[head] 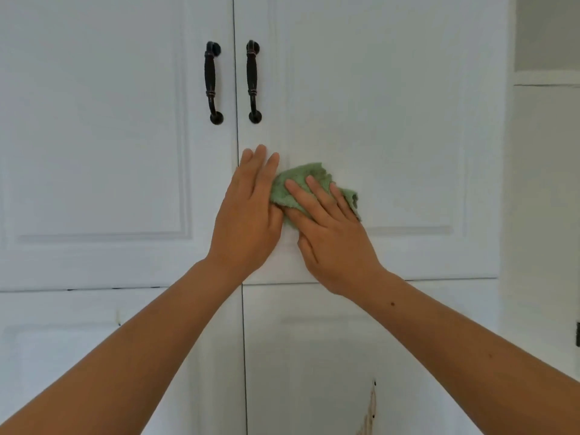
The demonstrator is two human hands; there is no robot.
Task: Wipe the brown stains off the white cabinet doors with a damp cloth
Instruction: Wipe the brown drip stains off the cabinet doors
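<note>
Two white cabinet doors fill the view, the left door [94, 136] and the right door [392, 105]. A green cloth [306, 175] is pressed flat against the lower left part of the right door. My right hand [329, 233] lies on the cloth with fingers spread, holding it to the door. My left hand [248, 215] rests flat on the right door beside the gap between the doors, its fingers together and its edge touching the cloth. No brown stain shows on the upper doors around the cloth.
Two dark metal handles [212, 83] [253, 81] hang on either side of the door gap, above my hands. Lower cabinet doors [314, 356] sit beneath, one with a chipped, brownish damaged edge [370, 409]. A white wall panel [543, 183] stands at the right.
</note>
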